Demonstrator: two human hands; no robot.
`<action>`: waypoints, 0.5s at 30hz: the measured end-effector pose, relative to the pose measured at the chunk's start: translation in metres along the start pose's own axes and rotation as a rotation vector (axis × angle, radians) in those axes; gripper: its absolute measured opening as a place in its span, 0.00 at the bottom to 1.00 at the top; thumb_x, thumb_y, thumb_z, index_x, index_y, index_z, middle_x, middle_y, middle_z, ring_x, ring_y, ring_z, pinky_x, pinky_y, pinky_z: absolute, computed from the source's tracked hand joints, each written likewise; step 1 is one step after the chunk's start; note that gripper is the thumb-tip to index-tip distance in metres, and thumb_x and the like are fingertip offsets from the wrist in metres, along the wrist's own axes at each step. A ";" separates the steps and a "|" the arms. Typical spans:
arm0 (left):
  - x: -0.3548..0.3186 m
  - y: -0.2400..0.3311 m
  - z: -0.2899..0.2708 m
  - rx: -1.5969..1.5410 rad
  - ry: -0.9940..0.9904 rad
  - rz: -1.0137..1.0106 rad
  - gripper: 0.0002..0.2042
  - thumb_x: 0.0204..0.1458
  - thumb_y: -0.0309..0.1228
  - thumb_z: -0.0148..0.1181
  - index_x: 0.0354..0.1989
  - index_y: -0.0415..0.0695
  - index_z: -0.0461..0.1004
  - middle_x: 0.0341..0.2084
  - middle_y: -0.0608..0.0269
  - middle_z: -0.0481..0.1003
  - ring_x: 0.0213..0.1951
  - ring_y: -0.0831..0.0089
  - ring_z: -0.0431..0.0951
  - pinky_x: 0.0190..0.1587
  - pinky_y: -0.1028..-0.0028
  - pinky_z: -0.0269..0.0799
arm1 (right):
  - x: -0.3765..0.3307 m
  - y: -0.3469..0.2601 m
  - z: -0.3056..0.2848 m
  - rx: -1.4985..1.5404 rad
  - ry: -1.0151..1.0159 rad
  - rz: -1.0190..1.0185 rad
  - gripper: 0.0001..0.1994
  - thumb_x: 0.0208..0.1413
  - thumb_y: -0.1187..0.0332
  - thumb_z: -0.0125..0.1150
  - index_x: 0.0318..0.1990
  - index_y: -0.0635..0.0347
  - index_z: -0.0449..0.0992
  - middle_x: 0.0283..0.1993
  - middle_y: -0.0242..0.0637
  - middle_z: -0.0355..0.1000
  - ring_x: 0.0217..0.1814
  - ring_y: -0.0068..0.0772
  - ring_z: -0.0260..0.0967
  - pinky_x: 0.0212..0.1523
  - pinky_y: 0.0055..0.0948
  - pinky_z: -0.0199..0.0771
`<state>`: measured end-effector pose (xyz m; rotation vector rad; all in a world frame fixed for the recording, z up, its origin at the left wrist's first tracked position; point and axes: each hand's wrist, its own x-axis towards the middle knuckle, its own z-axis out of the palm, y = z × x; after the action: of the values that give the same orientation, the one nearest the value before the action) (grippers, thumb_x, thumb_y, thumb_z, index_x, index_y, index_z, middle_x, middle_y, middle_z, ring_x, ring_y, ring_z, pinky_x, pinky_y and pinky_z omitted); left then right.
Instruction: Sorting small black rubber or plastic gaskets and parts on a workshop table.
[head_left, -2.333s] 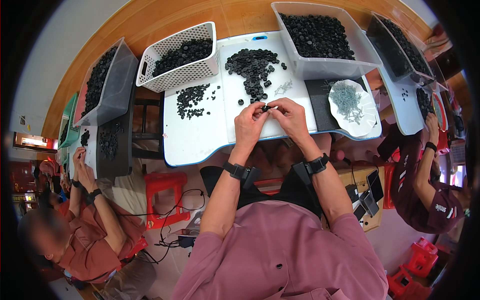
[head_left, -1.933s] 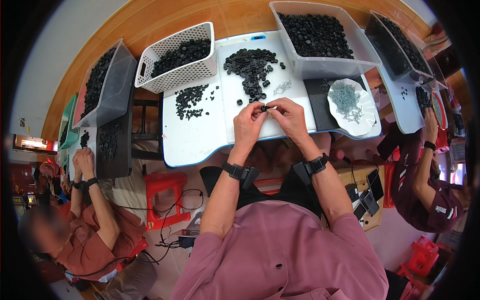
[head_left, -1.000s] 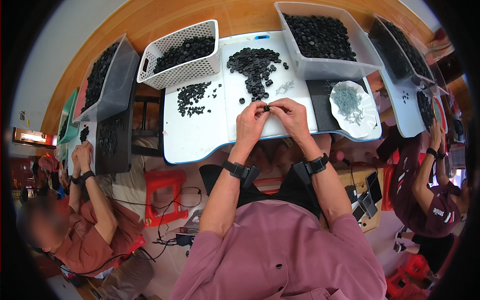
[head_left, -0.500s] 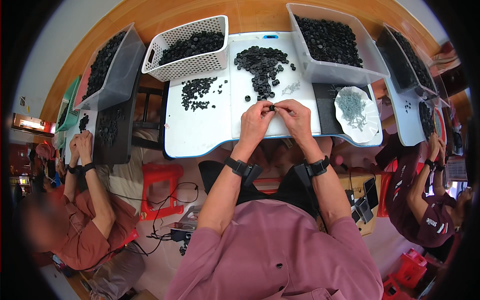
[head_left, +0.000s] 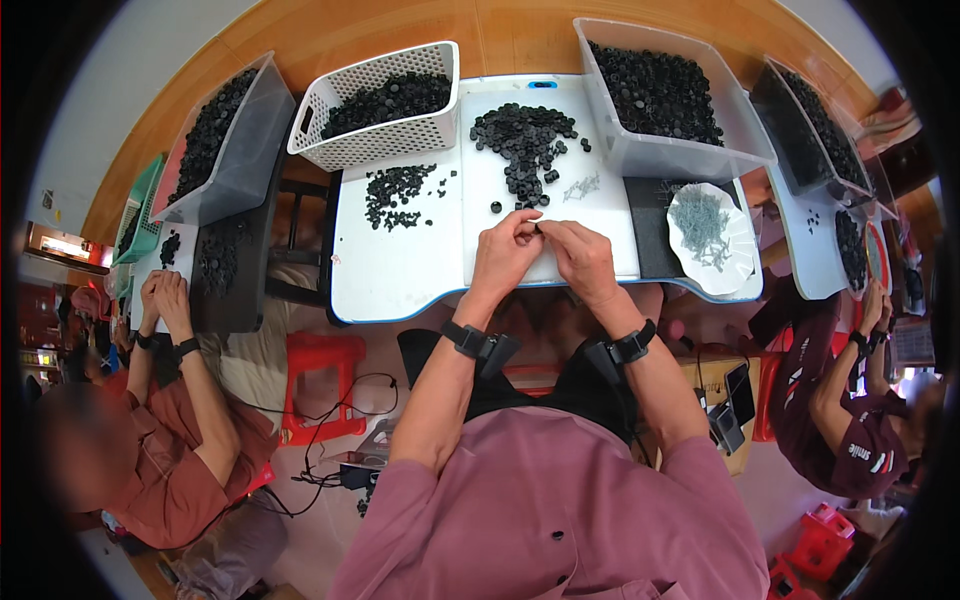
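Note:
My left hand (head_left: 507, 250) and my right hand (head_left: 582, 255) meet above the front part of the white table (head_left: 400, 270). Between their fingertips is a small round black part (head_left: 537, 228), mostly covered by the fingers. Both hands are closed in a pinch on it. Just beyond them spreads a heap of round black parts (head_left: 525, 140), with a few loose ones at its near end. A little pile of thin pale screws or pins (head_left: 581, 187) lies right of the heap. Smaller black pieces (head_left: 397, 192) are scattered to the left.
A white perforated basket (head_left: 385, 148) and a clear bin (head_left: 690, 160), both full of black parts, stand at the back. On a black mat at right sits a white scalloped dish (head_left: 735, 262) of greyish screws or pins. Co-workers sit at tables on both sides.
The view has shifted slightly, so the table sits a bit lower. My fingers have closed further over the black part, which shows less than before.

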<state>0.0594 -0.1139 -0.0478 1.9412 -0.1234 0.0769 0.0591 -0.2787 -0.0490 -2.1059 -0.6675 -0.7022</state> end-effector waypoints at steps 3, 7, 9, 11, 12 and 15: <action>0.002 0.004 -0.008 -0.083 -0.060 -0.063 0.16 0.58 0.28 0.68 0.54 0.36 0.80 0.36 0.62 0.86 0.37 0.81 0.82 0.43 0.78 0.77 | 0.000 -0.002 0.002 0.002 0.031 -0.001 0.12 0.55 0.81 0.64 0.47 0.60 0.80 0.38 0.42 0.81 0.36 0.45 0.81 0.37 0.37 0.81; 0.008 0.001 -0.008 -0.193 -0.064 -0.106 0.14 0.59 0.28 0.67 0.51 0.35 0.81 0.37 0.60 0.86 0.39 0.80 0.83 0.44 0.78 0.77 | -0.001 0.000 0.003 0.022 0.063 -0.025 0.11 0.56 0.82 0.63 0.47 0.62 0.79 0.38 0.43 0.81 0.36 0.46 0.81 0.37 0.37 0.81; 0.008 0.002 -0.009 -0.225 -0.073 -0.127 0.12 0.60 0.28 0.67 0.48 0.34 0.82 0.37 0.59 0.86 0.40 0.80 0.83 0.44 0.78 0.77 | -0.003 0.000 0.004 0.092 0.056 0.075 0.10 0.56 0.81 0.64 0.45 0.62 0.79 0.39 0.43 0.81 0.36 0.45 0.81 0.38 0.36 0.81; 0.008 0.003 -0.009 -0.238 -0.060 -0.114 0.12 0.59 0.29 0.68 0.47 0.34 0.83 0.35 0.58 0.86 0.38 0.78 0.84 0.42 0.77 0.77 | -0.004 0.000 0.003 0.133 0.054 0.118 0.10 0.56 0.81 0.64 0.45 0.63 0.79 0.39 0.43 0.81 0.37 0.44 0.82 0.38 0.35 0.81; 0.009 0.002 -0.009 -0.249 -0.042 -0.102 0.13 0.58 0.30 0.69 0.46 0.35 0.84 0.34 0.57 0.86 0.37 0.77 0.84 0.41 0.76 0.78 | -0.003 -0.001 0.003 0.178 0.050 0.159 0.09 0.57 0.80 0.64 0.45 0.63 0.78 0.39 0.43 0.81 0.37 0.42 0.82 0.39 0.34 0.81; 0.009 -0.001 -0.007 -0.231 -0.022 -0.089 0.12 0.57 0.29 0.69 0.45 0.35 0.84 0.33 0.56 0.86 0.36 0.76 0.84 0.41 0.76 0.78 | 0.002 -0.002 -0.001 0.210 0.040 0.238 0.08 0.56 0.79 0.64 0.44 0.64 0.79 0.37 0.44 0.80 0.36 0.39 0.81 0.38 0.34 0.80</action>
<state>0.0688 -0.1075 -0.0449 1.7144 -0.0574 -0.0181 0.0586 -0.2776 -0.0464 -1.9317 -0.4382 -0.5170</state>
